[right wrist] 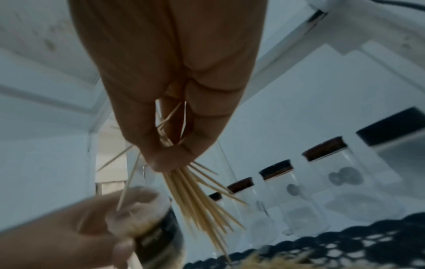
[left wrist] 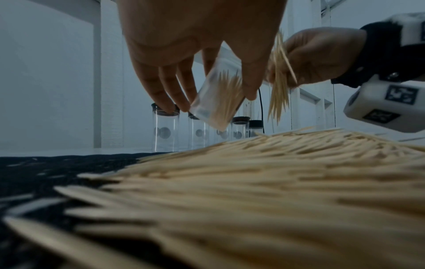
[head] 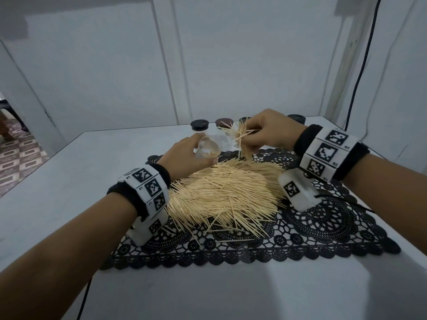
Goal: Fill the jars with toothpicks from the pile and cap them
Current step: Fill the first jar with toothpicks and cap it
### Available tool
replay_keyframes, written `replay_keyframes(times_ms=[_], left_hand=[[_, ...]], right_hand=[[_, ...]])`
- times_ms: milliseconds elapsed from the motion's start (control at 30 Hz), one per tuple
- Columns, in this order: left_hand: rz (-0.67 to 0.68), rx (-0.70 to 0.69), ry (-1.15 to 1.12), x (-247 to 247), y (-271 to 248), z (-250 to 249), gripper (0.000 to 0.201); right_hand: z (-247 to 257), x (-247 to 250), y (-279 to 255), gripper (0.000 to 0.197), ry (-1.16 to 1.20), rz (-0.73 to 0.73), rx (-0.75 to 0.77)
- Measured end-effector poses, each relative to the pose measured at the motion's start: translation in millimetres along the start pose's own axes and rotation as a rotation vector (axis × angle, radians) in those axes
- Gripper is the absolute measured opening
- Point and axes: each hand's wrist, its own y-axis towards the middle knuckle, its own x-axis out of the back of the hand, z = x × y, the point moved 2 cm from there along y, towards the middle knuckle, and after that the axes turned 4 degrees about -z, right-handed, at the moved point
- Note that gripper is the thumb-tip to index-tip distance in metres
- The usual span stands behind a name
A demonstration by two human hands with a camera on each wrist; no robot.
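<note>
A big pile of toothpicks [head: 228, 192] lies on a black lace mat [head: 323, 227]. My left hand [head: 184, 155] grips a clear uncapped jar [head: 47, 148], tilted above the pile's far edge, with some toothpicks inside [left wrist: 227, 96]. My right hand [head: 268, 132] pinches a bunch of toothpicks [head: 242, 137] just right of the jar's mouth; the bunch [right wrist: 202, 200] hangs down beside the jar [right wrist: 147, 223]. A few picks stick out sideways.
Several capped clear jars [left wrist: 165, 131] stand in a row on the white table [head: 69, 181] behind the mat, dark lids [head: 199, 124] on top. White walls close the back and sides. A black cable [head: 360, 72] runs down at the right.
</note>
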Motion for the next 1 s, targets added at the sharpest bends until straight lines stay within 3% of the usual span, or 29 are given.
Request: replay_keyframes(times_ms=[67,133,267,367,633,833,1000], left_hand=[[0.011,0.001,0.002,0.7,-1.0,-1.2,0.072],[0.027,0.002,-0.002,1.3,-1.7,-2.7,0.069],[0.054,-0.002,0.028,1.4,-3.9,-7.1,0.062],[0.075,-0.012,0.035,0.7,-4.9,-8.9,0.061],[0.108,-0.018,0.025,-0.7,-6.3,-11.5,0.058],[0.118,-0.018,0.016,-1.4,-6.1,-11.2,0.044],[0.121,-0.013,0.011,-2.2,-4.9,-9.7,0.053]], right_hand=[[7.1,-0.4,2.2,0.005,0.177,-0.023,-0.020],[13.6,-0.9,6.0,0.014,0.305,-0.060,-0.014],[28.9,-3.6,10.9,0.006,0.500,-0.105,0.036],[32.7,-9.2,12.0,0.013,0.543,-0.103,0.060],[16.8,-34.8,6.7,0.012,0.494,-0.086,-0.019],[18.6,-45.9,4.5,0.009,0.221,-0.105,0.035],[16.3,-49.4,9.9,0.014,0.049,-0.110,0.047]])
